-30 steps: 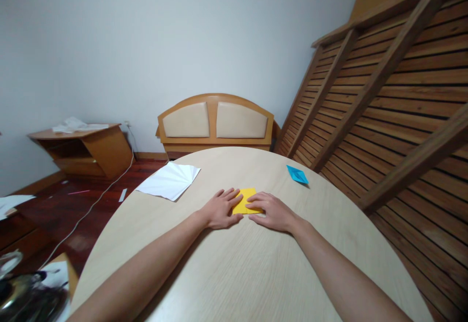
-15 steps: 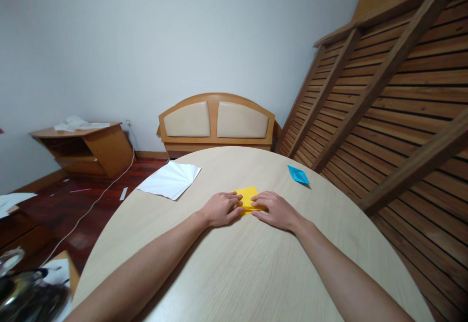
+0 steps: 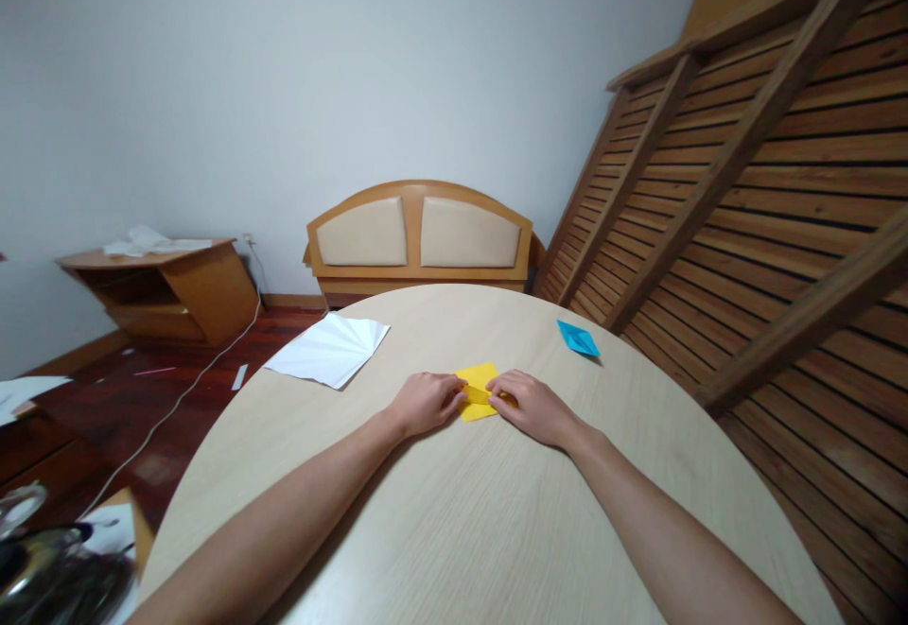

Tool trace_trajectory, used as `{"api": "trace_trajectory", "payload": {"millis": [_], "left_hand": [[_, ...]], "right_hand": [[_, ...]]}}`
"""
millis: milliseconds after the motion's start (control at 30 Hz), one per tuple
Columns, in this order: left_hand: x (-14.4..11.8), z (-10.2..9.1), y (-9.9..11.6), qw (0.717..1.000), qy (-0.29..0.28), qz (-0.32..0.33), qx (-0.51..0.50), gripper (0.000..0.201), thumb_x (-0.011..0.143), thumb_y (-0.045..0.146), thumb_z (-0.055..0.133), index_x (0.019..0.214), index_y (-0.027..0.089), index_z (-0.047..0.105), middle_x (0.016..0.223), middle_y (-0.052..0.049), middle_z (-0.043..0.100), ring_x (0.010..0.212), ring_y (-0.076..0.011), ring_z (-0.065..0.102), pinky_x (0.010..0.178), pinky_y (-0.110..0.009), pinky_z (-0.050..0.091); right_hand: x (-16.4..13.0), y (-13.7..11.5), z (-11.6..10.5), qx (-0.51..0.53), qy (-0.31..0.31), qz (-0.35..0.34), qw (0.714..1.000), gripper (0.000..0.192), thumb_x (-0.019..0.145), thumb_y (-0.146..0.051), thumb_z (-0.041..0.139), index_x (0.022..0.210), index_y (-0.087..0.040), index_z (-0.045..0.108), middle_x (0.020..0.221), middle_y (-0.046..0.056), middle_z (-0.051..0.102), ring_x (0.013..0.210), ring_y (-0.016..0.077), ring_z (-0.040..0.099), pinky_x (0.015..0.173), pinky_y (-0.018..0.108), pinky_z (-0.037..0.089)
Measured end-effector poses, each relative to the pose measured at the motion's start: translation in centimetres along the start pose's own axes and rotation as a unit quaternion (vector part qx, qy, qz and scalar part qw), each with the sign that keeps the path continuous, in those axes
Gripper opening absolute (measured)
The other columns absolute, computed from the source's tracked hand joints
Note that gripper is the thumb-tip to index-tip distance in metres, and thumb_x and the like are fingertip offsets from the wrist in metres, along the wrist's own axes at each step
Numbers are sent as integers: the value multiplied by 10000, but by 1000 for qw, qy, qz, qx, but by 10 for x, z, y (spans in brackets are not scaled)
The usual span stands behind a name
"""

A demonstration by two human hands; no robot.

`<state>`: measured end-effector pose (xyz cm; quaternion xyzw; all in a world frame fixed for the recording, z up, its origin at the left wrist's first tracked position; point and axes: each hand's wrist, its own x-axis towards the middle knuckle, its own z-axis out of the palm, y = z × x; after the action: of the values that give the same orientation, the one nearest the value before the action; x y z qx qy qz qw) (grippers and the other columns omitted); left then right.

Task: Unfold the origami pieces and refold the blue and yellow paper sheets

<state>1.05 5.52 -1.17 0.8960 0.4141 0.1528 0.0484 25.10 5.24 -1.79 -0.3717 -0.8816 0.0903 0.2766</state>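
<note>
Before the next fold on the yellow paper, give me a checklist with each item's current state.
1. Both hands on the sheet: left hand and right hand pinch the yellow paper from either side: ok.
2. Paper lies on the round table: ok.
3. Edges aligned under the fingers: cannot tell, fingers cover them.
4. Crease pressed sharp: cannot tell.
5. Blue folded paper apart from the hands: ok.
6. White creased sheet apart from the hands, at the table's left edge: ok.
</note>
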Motion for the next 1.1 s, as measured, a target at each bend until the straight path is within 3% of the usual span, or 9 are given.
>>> {"api": "trace_trajectory", "payload": {"millis": [200,333,433,600,700,900,1100], "left_hand": [[1,-1,2,999,14,-35,-20,187,931,329,515,1011,214,638,992,-40,719,884,-189,675,744,-263,489],[1,-1,3,998,17,-49,-30,228,898,302,571,1105,209,587,996,-35,716,876,-191,675,736,-268,498],[0,-1,2,999,29,-23,-29,269,919,276,555,1182,229,583,1112,-38,699,967,-188,667,788,-262,509],[0,3,-1,999,43,15,7,234,962,268,494,1076,268,698,1313,-24,615,1045,-181,653,848,-271,529],[1,4,-4,998,52,21,38,243,945,227,508,1056,263,721,1284,-34,632,1051,-195,648,866,-298,534],[1,0,-2,992,24,117,32,268,880,146,524,1052,238,708,1112,-23,713,997,-188,654,906,-302,510],[-2,-4,5,995,28,90,39,292,852,195,515,1080,208,697,1189,-46,698,1049,-210,660,936,-323,515]], "right_hand": [[0,0,0,0,10,9,1000,103,935,-217,541,907,-206,640,952,65,685,930,215,612,857,367,488],[0,2,1,-4,7,20,1000,76,917,-219,570,945,-205,639,965,67,677,942,222,605,861,377,487],[0,2,1,-4,7,20,1000,148,911,-216,584,1044,-205,647,1027,72,679,987,227,604,892,384,483],[0,0,0,-20,-16,-19,999,219,952,-212,535,1102,-249,690,1061,53,689,1016,216,597,923,383,469],[-1,0,1,-31,-31,-32,999,258,959,-238,536,1153,-287,698,1120,45,683,1053,216,588,951,393,456],[-1,-3,-3,-61,-62,-8,996,336,958,-344,539,1279,-326,639,1224,66,642,1132,246,550,995,430,428],[-1,-12,-10,-93,-105,7,990,424,952,-462,519,1349,-329,583,1289,93,603,1187,275,510,1023,458,395]]}}
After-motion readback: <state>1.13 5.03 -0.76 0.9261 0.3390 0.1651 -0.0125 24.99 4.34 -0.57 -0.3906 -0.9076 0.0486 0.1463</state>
